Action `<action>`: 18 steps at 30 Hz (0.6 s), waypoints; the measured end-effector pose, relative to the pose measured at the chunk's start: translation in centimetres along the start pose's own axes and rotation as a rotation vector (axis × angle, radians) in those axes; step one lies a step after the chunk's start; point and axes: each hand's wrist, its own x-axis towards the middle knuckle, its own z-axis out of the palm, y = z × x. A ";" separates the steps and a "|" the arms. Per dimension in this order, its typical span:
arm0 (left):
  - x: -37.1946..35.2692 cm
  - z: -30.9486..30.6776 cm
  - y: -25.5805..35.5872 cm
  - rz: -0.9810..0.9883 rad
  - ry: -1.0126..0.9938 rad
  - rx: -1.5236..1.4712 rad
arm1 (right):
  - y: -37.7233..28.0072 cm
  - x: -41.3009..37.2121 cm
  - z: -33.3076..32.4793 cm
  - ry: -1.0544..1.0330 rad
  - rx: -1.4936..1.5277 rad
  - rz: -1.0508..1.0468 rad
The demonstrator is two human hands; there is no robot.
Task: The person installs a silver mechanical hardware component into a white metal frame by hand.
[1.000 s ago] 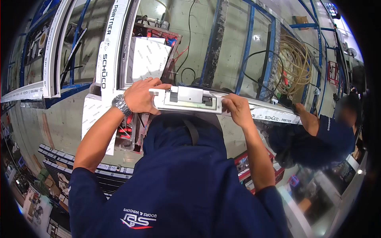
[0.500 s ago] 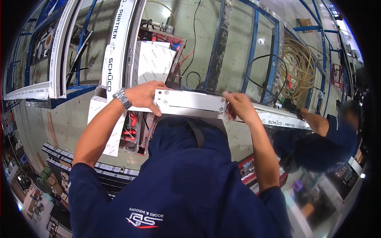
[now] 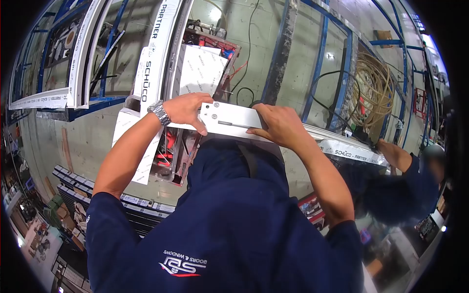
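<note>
A white rectangular metal bar (image 3: 229, 115) with screws, a hole and a narrow slot lies crosswise in front of my waist. My left hand (image 3: 188, 111), a metal watch at its wrist, grips the bar's left end, thumb on the near side. Wrapped over the right end is my right hand (image 3: 281, 125), thumb along the near edge and fingers over the far side. That hand hides the bar's right end and the screws there. Close by on the left runs a white window-frame profile (image 3: 148, 80) with SCHÜCO tape.
A red toolbox (image 3: 233, 56) holds tools, with a white printed carton (image 3: 202, 71) over it. Blue steel racks (image 3: 279, 63) stand beyond, and a coiled hose (image 3: 373, 80) hangs at right. A co-worker's arm (image 3: 394, 155) reaches to a taped profile (image 3: 354, 152).
My right hand has moved from pinching at the bar's right edge to wrapping over that end. My left hand keeps its hold. The whole view has shifted slightly.
</note>
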 end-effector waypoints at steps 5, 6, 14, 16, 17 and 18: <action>-0.6 0.0 0.0 0.021 0.060 -0.043 | 2.2 2.6 -1.7 -0.187 0.244 0.111; -0.4 0.0 -0.6 0.011 0.037 -0.077 | 2.6 3.2 -2.0 -0.224 0.304 0.125; -0.4 -1.5 0.7 -0.347 -0.117 0.098 | 4.5 5.4 -1.7 -0.362 0.428 0.121; -1.7 -0.7 -1.0 -0.215 0.161 -0.109 | 5.2 5.6 -0.2 -0.338 0.434 0.125; -2.1 -0.1 -1.9 -0.150 0.302 -0.210 | 5.6 5.8 0.5 -0.325 0.437 0.124; -2.0 0.4 -1.9 -0.072 0.385 -0.277 | 5.3 6.2 0.6 -0.355 0.412 0.181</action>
